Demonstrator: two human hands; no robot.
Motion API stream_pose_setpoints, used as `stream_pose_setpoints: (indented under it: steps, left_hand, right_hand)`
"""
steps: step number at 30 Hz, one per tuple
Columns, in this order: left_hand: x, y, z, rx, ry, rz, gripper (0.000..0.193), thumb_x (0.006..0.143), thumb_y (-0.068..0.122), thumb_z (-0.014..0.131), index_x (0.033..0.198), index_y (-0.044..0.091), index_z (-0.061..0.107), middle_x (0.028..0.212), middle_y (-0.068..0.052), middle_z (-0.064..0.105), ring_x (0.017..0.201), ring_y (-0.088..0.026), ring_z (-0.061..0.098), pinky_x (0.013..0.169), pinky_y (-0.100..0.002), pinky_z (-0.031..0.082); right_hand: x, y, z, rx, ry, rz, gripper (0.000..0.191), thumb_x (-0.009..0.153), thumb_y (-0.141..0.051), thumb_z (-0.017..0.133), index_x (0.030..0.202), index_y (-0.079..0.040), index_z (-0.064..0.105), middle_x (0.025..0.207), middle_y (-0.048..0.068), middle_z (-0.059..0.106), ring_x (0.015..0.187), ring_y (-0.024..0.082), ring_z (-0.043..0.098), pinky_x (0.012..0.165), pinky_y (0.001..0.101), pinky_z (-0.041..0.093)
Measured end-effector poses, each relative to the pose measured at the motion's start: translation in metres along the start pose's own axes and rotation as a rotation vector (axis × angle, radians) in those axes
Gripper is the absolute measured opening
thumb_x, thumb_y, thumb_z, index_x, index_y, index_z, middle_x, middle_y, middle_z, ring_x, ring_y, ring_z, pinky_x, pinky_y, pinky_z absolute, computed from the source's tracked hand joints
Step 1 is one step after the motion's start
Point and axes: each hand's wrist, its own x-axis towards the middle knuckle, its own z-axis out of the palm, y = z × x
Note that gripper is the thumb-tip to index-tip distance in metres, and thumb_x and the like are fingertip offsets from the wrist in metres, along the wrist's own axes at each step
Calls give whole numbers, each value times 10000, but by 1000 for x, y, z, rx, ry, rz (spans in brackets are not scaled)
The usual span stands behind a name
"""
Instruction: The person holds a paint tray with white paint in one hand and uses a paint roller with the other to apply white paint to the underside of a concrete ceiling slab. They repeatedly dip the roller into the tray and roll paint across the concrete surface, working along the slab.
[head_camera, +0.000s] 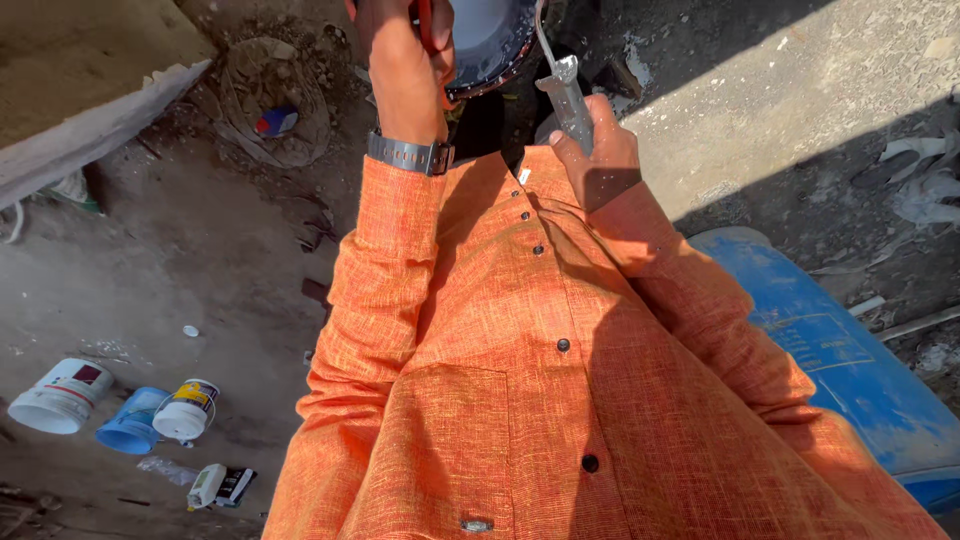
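Looking straight down my orange shirt front, both arms are raised toward the top of the view. My left hand (405, 60), with a metal watch (410, 153) on its wrist, is closed around a red-handled tool (425, 25) beside a round dark-rimmed container (490, 45) with a pale inside. A grey metal handle (570, 100) is gripped in my right hand (600, 150); a thin curved wire rises from it toward the container's rim. What the red tool's working end looks like is hidden.
On the dirt ground at lower left lie a white bucket (60, 395), a blue tub (130, 422), a white can (187, 410) and a small bottle (207, 485). A blue barrel (850, 360) lies at right. A concrete slab (90, 110) stands upper left.
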Motion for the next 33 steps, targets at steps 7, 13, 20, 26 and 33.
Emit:
stream_pose_setpoints:
  steps: [7, 13, 20, 26, 33]
  left_hand:
    - [-1, 32, 33, -84, 85, -180, 230, 1039, 221, 418, 1063, 55, 576, 635, -8, 449, 443, -107, 278, 416, -312, 242]
    - [-6, 36, 29, -107, 139, -166, 249, 1018, 228, 411, 1046, 50, 582, 613, -3, 464, 425, -101, 321, 397, -304, 275]
    - [-6, 45, 23, -153, 172, -173, 243, 1020, 214, 410, 1053, 44, 581, 617, 3, 456, 433, -97, 324, 403, -288, 263]
    - [-6, 50, 21, -144, 195, -173, 257, 1017, 228, 400, 1036, 43, 577, 598, 8, 446, 414, -84, 303, 383, -277, 244]
    - [-6, 50, 18, -174, 163, -171, 254, 1014, 217, 395, 1058, 40, 571, 607, 1, 445, 425, -95, 316, 397, -287, 257]
  right_hand:
    - [-6, -24, -8, -14, 79, -63, 312, 1007, -338, 661, 1114, -66, 554, 801, 161, 660, 734, 331, 707, 650, 442, 525]
    - [-13, -37, -14, -55, -14, 44, 344, 1035, -379, 598, 1153, -63, 530, 779, 182, 660, 706, 379, 700, 637, 465, 512]
    - [-16, -34, -10, -273, 109, -157, 349, 1042, -337, 622, 1175, -43, 489, 882, 226, 694, 784, 453, 690, 639, 528, 516]
    - [-17, -37, -13, -273, 102, -188, 353, 1037, -308, 618, 1184, -22, 473, 898, 240, 700, 771, 451, 696, 641, 532, 530]
    - [-17, -50, -8, -243, 89, -75, 347, 1021, -294, 616, 1191, -23, 480, 893, 253, 698, 792, 446, 706, 645, 527, 538]
